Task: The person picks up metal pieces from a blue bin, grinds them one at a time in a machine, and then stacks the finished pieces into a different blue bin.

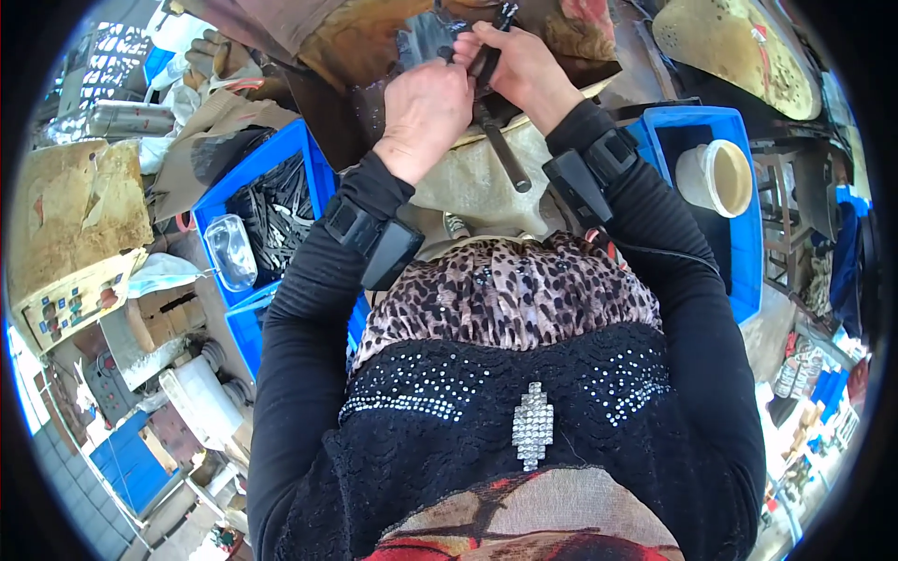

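Both of my hands work close together over a dark, stained bench top point(360, 103) at the top of the view. My left hand point(426, 107) is closed in a fist, and what it grips is hidden behind the knuckles. My right hand point(524, 70) pinches a slim dark metal piece point(489, 64) between thumb and fingers, just beside the left fist. Below the hands a dark rod-like handle point(505, 154) points toward me; whether either hand holds its upper end cannot be made out. A greyish plastic sheet or bag point(423, 42) lies beyond my left hand.
At left stands a blue crate point(313, 154) with many black metal strips point(279, 210) and a clear plastic box point(230, 252). Another blue crate point(746, 271) at right holds a white bucket point(716, 178). Pale sacking point(458, 187) hangs at the bench's near edge.
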`<state>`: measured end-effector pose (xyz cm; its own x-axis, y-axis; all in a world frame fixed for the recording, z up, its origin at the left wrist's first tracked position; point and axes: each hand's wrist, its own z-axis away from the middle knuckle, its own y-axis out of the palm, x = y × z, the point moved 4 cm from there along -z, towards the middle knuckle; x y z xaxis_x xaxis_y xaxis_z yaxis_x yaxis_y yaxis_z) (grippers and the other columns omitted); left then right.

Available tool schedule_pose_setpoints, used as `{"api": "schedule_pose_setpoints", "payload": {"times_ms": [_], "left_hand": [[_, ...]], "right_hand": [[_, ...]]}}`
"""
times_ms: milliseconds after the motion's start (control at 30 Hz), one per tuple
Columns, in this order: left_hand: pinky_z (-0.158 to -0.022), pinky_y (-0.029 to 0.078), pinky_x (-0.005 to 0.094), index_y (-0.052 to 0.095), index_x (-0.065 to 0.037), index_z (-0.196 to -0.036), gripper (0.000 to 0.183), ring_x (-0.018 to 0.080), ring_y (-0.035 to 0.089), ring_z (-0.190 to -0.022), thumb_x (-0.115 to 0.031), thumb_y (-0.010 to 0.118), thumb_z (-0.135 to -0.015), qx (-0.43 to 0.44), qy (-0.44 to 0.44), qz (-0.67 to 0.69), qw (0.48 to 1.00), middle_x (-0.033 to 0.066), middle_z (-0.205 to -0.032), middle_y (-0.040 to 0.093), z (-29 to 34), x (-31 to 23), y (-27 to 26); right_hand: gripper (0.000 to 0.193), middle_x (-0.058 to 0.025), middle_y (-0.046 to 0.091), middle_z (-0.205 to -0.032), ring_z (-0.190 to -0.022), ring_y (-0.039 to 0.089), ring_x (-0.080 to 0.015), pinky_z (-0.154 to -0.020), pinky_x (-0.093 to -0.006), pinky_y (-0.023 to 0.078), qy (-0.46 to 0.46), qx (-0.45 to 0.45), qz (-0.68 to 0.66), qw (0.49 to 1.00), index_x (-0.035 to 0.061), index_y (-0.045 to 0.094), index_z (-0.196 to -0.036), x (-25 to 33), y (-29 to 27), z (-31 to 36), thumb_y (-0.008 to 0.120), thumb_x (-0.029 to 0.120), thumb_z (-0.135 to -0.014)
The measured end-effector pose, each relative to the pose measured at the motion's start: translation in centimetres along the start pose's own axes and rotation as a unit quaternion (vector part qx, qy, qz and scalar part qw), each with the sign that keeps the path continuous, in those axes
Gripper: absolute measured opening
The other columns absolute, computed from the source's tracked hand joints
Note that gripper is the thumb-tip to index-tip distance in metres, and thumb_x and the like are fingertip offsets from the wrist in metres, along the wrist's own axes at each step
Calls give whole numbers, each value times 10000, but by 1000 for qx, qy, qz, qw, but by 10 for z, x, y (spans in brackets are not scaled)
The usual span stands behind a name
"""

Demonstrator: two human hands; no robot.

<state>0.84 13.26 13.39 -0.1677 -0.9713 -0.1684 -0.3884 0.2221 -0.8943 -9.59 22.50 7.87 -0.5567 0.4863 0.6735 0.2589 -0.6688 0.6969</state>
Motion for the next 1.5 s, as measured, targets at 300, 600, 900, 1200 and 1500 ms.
{"api": "schedule_pose_setpoints", "payload": {"times_ms": [300, 600, 900, 1200, 1500], "left_hand": [[-689, 557, 322, 603, -63, -1267, 473, 181, 671, -710, 51, 530, -813, -11, -307, 498, 811, 146, -864, 680, 29, 82, 20], [-786, 529, 303, 642, -61, -1208, 454, 193, 675, -872, 109, 471, -823, 93, -160, 260, 948, 140, -1001, 703, 16, 128, 99], [-827, 509, 425, 667, -139, -1166, 492, 385, 639, -961, 82, 520, -751, 128, -71, 205, 968, 212, -1020, 668, 29, 134, 109], [-817, 512, 432, 651, -160, -1203, 510, 375, 640, -939, 62, 534, -759, 110, 3, 188, 976, 198, -1008, 669, 27, 126, 108], [-805, 508, 428, 653, -95, -1158, 429, 369, 629, -938, 13, 560, -753, 147, 18, 101, 984, 176, -1000, 674, 27, 110, 56]], "right_hand": [[269, 18, 537, -783, -548, 393, -46, -472, -196, 326, 8, -22, 179, 984, 27, 595, -1089, 35, -41, 47, 614, 262, -961], [248, 46, 452, -711, -488, 314, -30, -422, -203, 213, 42, -100, 201, 974, 31, 593, -1052, 33, -44, 66, 613, 259, -956], [187, 58, 444, -675, -461, 307, -22, -407, -207, 188, 58, -120, 213, 968, 40, 587, -1005, 36, -58, 86, 612, 217, -949], [175, 56, 458, -683, -464, 308, -21, -408, -205, 188, 49, -102, 259, 959, 40, 591, -991, 34, -35, 72, 611, 210, -950], [163, 5, 513, -778, -545, 410, -65, -458, -220, 301, 82, -49, 132, 987, 29, 582, -1031, 39, -47, 63, 613, 150, -926]]}}
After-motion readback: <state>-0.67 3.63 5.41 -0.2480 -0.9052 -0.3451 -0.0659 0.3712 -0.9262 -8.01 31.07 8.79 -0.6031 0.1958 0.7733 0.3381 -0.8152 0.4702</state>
